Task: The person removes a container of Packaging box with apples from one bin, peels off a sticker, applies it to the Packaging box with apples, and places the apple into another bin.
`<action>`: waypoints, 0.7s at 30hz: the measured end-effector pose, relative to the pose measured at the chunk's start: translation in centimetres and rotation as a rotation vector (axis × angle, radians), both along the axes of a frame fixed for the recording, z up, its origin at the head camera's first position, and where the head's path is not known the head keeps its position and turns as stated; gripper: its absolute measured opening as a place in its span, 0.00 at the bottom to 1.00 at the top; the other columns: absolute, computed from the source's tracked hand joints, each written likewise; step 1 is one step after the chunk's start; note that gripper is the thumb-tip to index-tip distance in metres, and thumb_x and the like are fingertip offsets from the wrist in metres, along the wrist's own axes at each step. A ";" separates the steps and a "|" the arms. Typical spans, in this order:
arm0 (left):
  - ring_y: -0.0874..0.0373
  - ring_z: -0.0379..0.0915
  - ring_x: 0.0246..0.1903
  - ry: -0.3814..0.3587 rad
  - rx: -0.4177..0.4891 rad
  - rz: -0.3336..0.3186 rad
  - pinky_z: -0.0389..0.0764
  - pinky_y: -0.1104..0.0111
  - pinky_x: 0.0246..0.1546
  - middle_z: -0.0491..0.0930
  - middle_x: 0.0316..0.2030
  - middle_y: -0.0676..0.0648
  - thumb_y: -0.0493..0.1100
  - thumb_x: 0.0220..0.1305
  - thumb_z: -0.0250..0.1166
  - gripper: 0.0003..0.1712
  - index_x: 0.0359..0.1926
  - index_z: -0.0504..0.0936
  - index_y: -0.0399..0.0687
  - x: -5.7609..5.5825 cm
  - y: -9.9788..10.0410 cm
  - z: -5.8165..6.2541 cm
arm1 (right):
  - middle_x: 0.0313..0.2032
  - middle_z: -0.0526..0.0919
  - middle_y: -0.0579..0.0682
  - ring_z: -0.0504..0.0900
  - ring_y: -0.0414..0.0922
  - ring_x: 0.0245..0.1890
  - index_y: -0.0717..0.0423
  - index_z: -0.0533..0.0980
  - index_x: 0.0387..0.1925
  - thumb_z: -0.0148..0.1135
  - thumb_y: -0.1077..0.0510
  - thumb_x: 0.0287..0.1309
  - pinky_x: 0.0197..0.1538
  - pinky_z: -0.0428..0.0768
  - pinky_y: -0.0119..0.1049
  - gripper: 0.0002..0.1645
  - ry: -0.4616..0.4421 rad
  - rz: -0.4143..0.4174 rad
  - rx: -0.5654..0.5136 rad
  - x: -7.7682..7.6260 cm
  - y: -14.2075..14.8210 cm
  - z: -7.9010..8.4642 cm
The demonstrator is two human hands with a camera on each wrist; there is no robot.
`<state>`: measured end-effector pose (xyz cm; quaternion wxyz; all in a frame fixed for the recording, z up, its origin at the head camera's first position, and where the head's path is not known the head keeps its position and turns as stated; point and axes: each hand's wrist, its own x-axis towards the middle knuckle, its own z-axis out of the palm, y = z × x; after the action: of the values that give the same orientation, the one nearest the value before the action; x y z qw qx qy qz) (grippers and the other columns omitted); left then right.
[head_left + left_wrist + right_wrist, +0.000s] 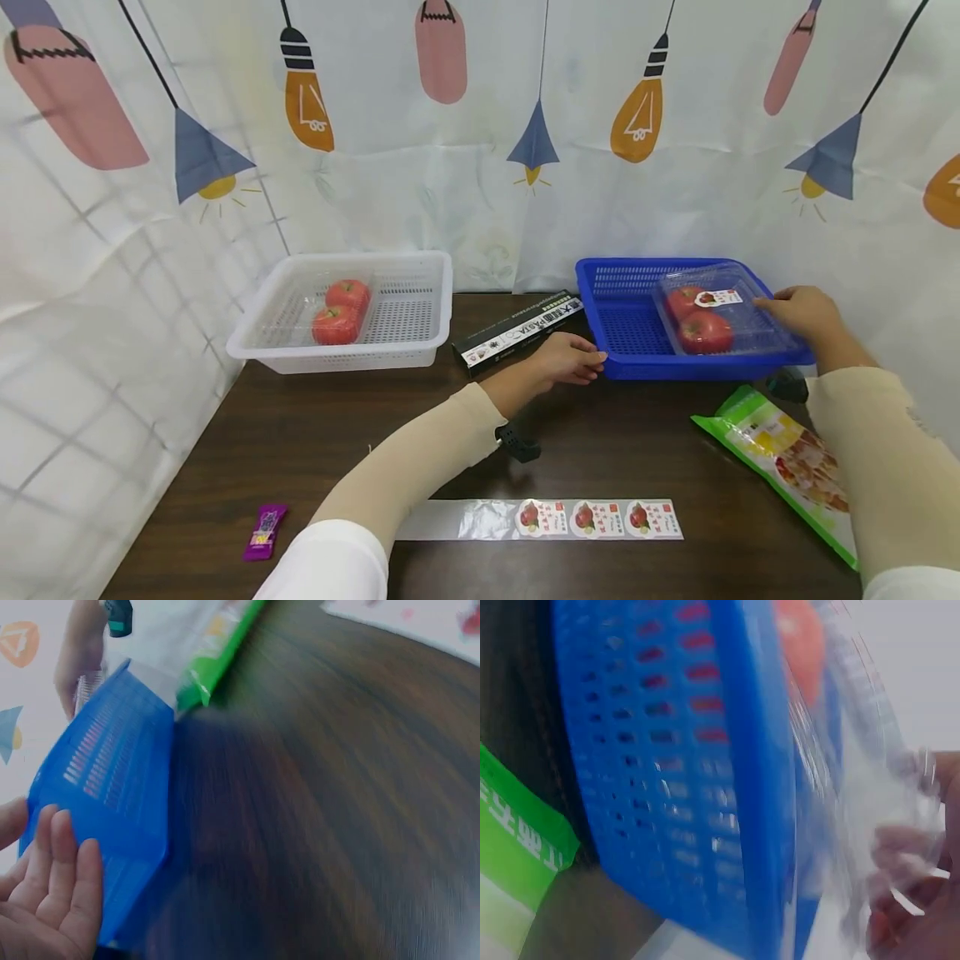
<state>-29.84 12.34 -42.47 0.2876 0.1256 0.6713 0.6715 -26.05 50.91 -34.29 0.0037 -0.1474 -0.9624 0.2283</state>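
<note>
- The clear plastic box (716, 312) holding two tomatoes (696, 320) lay in the right half of the blue basket (622, 325), tilted against the basket's right wall.
- The right hand (801, 310) rested on the box's right edge; the right wrist view showed its fingers (900, 851) curled around the clear plastic — a grip on the rim.
- The left hand (573, 358) lay just beside the basket's front left corner, fingers straight and relaxed, holding nothing — well apart from the box.
- A black pasta carton (517, 332) sat behind the left hand.
- A white basket (405, 312) with another tomato pack stood to the left.
- A strip of stickers (540, 519), a green snack bag (787, 458) and a purple sachet (265, 532) lay on the dark table (300, 433).
</note>
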 end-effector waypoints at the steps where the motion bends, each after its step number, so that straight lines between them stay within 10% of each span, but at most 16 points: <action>1: 0.55 0.80 0.24 0.024 -0.029 -0.012 0.79 0.48 0.45 0.84 0.28 0.43 0.38 0.61 0.69 0.08 0.38 0.82 0.37 0.0 -0.4 0.2 | 0.51 0.67 0.81 0.66 0.75 0.49 0.82 0.63 0.56 0.47 0.33 0.65 0.52 0.67 0.68 0.51 0.030 0.022 0.068 -0.1 -0.7 0.2; 6: 0.46 0.83 0.30 0.181 -0.141 -0.116 0.81 0.50 0.42 0.85 0.30 0.42 0.37 0.61 0.68 0.09 0.41 0.84 0.35 -0.2 -2.6 1.7 | 0.50 0.66 0.79 0.62 0.77 0.49 0.76 0.66 0.56 0.53 0.42 0.64 0.48 0.62 0.71 0.39 0.124 0.087 0.276 -0.8 -4.5 1.0; 12: 0.42 0.82 0.38 0.488 -0.286 -0.233 0.82 0.57 0.40 0.85 0.37 0.47 0.42 0.66 0.65 0.14 0.48 0.83 0.39 -0.9 -6.9 4.4 | 0.55 0.68 0.76 0.60 0.76 0.55 0.71 0.70 0.57 0.55 0.42 0.65 0.54 0.57 0.71 0.36 0.186 0.196 0.288 -2.3 -10.2 0.8; 21: 0.48 0.82 0.38 0.627 -0.399 -0.109 0.82 0.58 0.41 0.82 0.44 0.42 0.45 0.69 0.61 0.17 0.54 0.79 0.41 -3.4 -16.4 8.4 | 0.56 0.73 0.70 0.66 0.71 0.56 0.67 0.74 0.57 0.57 0.49 0.64 0.56 0.62 0.68 0.29 0.279 0.388 0.281 -4.8 -20.5 0.1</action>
<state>-33.24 -4.08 -34.09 0.1221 0.3022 0.8368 0.4399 -30.87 30.38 -34.18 0.1128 0.0744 -0.9850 0.1069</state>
